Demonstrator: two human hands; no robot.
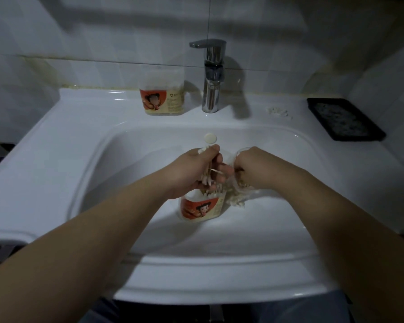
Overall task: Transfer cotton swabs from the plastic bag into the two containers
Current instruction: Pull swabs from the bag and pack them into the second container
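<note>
A clear container with an orange cartoon label (202, 208) stands in the white sink basin (117, 173), with swabs sticking up in it. Just above its mouth, my left hand (191, 170) grips a bundle of cotton swabs (208, 177) held upright. My right hand (247, 166) grips the clear plastic bag (237, 194), which hangs beside the container with more swabs inside. A second container with the same label (162, 99) stands on the sink ledge left of the tap, filled with swabs.
A chrome tap (211, 75) rises at the back centre. A round overflow cap (210, 138) sits on the basin's back wall. A black soap dish (344, 118) lies on the right ledge. Tiled walls surround the sink.
</note>
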